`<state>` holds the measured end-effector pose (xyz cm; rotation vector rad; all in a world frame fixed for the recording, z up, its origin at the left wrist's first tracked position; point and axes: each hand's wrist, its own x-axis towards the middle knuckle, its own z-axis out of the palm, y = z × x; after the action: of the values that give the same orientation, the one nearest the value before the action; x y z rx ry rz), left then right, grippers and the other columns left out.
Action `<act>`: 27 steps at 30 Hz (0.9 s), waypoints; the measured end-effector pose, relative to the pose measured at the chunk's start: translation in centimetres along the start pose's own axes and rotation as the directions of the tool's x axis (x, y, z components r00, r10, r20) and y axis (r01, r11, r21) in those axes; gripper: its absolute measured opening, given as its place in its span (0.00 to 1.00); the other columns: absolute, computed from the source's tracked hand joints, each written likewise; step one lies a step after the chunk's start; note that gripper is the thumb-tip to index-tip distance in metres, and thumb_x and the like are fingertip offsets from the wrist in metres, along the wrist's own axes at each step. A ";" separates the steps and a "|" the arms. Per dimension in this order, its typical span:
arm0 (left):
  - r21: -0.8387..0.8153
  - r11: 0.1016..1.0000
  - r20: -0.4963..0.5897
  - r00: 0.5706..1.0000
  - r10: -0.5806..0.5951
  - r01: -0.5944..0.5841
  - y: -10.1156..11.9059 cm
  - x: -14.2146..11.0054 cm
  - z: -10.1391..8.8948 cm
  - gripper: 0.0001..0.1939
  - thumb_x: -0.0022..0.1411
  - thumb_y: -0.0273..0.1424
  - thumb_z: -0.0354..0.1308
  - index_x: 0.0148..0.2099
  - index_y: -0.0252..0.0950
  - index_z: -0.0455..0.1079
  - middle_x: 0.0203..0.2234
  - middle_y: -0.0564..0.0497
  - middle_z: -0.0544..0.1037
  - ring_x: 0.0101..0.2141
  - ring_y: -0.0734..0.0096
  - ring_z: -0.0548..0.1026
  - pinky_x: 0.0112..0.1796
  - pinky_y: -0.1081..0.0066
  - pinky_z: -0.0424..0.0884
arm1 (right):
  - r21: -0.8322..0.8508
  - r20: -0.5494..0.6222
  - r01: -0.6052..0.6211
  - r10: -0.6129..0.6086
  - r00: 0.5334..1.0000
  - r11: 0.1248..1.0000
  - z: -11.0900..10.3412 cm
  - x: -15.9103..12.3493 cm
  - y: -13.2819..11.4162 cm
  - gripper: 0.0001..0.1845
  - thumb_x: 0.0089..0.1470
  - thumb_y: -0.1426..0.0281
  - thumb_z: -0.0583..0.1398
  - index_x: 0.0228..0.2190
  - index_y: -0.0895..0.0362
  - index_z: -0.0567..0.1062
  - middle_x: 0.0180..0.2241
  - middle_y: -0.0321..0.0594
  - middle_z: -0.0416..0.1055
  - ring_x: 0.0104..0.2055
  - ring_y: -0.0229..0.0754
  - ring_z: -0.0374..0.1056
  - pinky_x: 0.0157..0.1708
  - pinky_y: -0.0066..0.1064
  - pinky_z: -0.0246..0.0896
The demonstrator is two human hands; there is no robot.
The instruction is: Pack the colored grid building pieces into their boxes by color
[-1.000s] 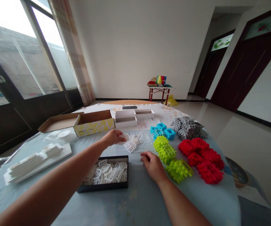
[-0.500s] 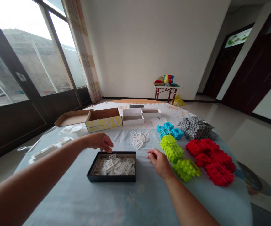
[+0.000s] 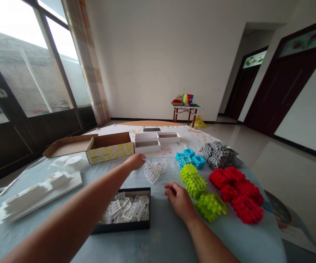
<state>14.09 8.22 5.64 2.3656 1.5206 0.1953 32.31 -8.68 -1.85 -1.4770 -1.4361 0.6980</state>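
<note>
My left hand is stretched forward over the table, just behind and left of a small pile of flat white lattice-like plastic pieces. Its fingers are curled together, and whatever they may hold is hidden. My right hand rests near the cloth, loosely closed with nothing visible in it, left of the lime-green interlocking pieces. A black shallow box, full of more white lattice pieces, sits below my left forearm, which covers its left part.
Blue, grey and red pieces lie in clusters to the right. Beyond stand an open cardboard box, white trays and a dark phone-like slab. White molded forms lie left.
My left hand has moved from above the black box forward and right toward the white pile. My right hand stays nearly still. The view has shifted somewhat.
</note>
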 end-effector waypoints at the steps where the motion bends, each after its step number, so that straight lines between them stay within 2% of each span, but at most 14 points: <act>1: 0.015 1.000 0.001 1.000 -0.007 0.007 0.4 0.7 0.6 0.16 0.61 0.34 0.52 0.50 0.35 0.64 0.46 0.46 0.69 0.42 0.65 0.71 0.41 0.59 0.69 | 0.004 -0.001 -0.002 0.002 1.000 1.000 0.0 0.0 0.0 0.13 0.50 0.66 0.53 0.33 0.58 0.74 0.28 0.41 0.74 0.30 0.42 0.70 0.30 0.30 0.64; 5: 0.055 0.997 0.025 0.998 -0.060 0.059 1.4 3.0 2.5 0.17 0.61 0.34 0.53 0.51 0.35 0.63 0.47 0.46 0.69 0.43 0.64 0.71 0.41 0.58 0.69 | 0.019 -0.001 -0.006 0.006 1.000 1.000 0.1 0.1 -0.2 0.13 0.50 0.66 0.53 0.33 0.58 0.74 0.28 0.41 0.74 0.30 0.42 0.70 0.30 0.29 0.64; 8: 0.057 0.993 0.039 0.994 -0.103 0.101 1.3 3.9 3.0 0.17 0.60 0.34 0.53 0.51 0.35 0.63 0.47 0.46 0.69 0.43 0.64 0.70 0.41 0.58 0.69 | 0.009 -0.011 0.001 0.000 1.000 1.000 0.1 0.0 -0.2 0.12 0.51 0.66 0.53 0.33 0.57 0.74 0.29 0.41 0.75 0.31 0.42 0.71 0.31 0.29 0.64; 15: -0.059 0.980 0.162 0.971 -0.178 0.189 0.3 4.5 2.0 0.16 0.60 0.34 0.53 0.49 0.34 0.64 0.44 0.47 0.70 0.40 0.65 0.72 0.39 0.60 0.70 | -0.030 -0.015 -0.007 0.007 1.000 1.000 0.2 0.1 -0.4 0.12 0.50 0.67 0.53 0.33 0.56 0.75 0.30 0.41 0.75 0.34 0.43 0.71 0.34 0.29 0.64; 21: -0.098 0.968 0.297 0.935 -0.195 0.232 0.2 4.4 2.2 0.15 0.61 0.34 0.53 0.48 0.33 0.64 0.43 0.47 0.71 0.38 0.67 0.72 0.37 0.62 0.71 | -0.041 -0.010 -0.021 0.020 1.000 0.999 0.1 0.1 -0.6 0.12 0.50 0.67 0.53 0.34 0.56 0.75 0.30 0.40 0.75 0.34 0.43 0.71 0.35 0.30 0.63; 27: -0.045 0.970 0.299 0.930 -0.215 0.239 0.2 4.6 2.1 0.15 0.60 0.34 0.54 0.47 0.33 0.65 0.43 0.48 0.71 0.40 0.63 0.72 0.39 0.60 0.70 | -0.043 -0.011 -0.015 0.015 1.000 0.999 -0.1 0.1 -0.9 0.12 0.50 0.68 0.53 0.33 0.57 0.75 0.32 0.41 0.75 0.35 0.43 0.71 0.36 0.30 0.64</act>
<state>16.77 11.95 3.49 2.0264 1.5891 -0.1400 32.00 -8.71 -1.03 -1.5242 -1.4414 0.6710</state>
